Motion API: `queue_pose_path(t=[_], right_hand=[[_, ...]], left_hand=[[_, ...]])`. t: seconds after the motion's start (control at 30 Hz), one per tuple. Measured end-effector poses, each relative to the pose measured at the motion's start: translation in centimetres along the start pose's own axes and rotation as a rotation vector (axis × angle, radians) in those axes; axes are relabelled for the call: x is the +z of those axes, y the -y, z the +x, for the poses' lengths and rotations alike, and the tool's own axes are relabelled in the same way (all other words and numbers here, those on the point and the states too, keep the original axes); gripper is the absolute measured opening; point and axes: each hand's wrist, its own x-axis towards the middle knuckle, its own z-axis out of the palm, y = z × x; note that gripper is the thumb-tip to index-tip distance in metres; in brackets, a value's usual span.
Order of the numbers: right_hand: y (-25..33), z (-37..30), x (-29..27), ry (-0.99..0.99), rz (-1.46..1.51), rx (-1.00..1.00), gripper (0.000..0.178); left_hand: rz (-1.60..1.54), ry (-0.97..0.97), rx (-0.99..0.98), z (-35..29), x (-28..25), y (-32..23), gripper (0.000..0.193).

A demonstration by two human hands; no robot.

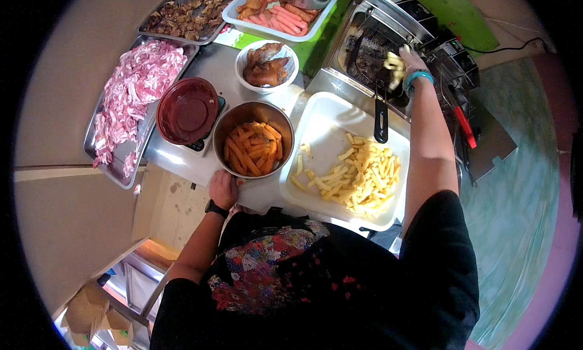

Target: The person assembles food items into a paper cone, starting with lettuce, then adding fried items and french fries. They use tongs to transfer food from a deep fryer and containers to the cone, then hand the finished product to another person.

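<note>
Pale cut potato fries (395, 70) are in my right hand (413, 61), which is reached out over the fryer. Beneath it is a dark wire fryer basket (368, 52) with a black handle (381, 120). More raw potato fries (358, 180) lie piled in a white plastic tub (308, 116) beside my right forearm. My left hand (223, 188) is closed at the front table edge, next to a steel pot (286, 131) of orange fries (252, 149). Whether its curled fingers grip anything is hidden.
A dark red bowl (187, 110) sits on a scale left of the pot. Behind are a white bowl (242, 82) of browned meat and a tub (267, 33) of sausages. Trays of sliced raw meat (136, 89) and cooked pieces (185, 13) stand left. A red handle (465, 128) projects at right.
</note>
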Motion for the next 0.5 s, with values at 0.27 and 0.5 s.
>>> queue_pose_path(t=[0.27, 0.5], right_hand=[[5.1, -15.2, -2.4, -0.099, -0.239, -0.109, 0.039], [-6.8, -28.2, 3.1, 0.168, -0.353, -0.014, 0.023]], left_hand=[[0.006, -0.014, 0.026, -0.3, 0.2, 0.2, 0.011], [-0.049, -0.041, 0.019, -0.2, 0.4, 0.1, 0.011]])
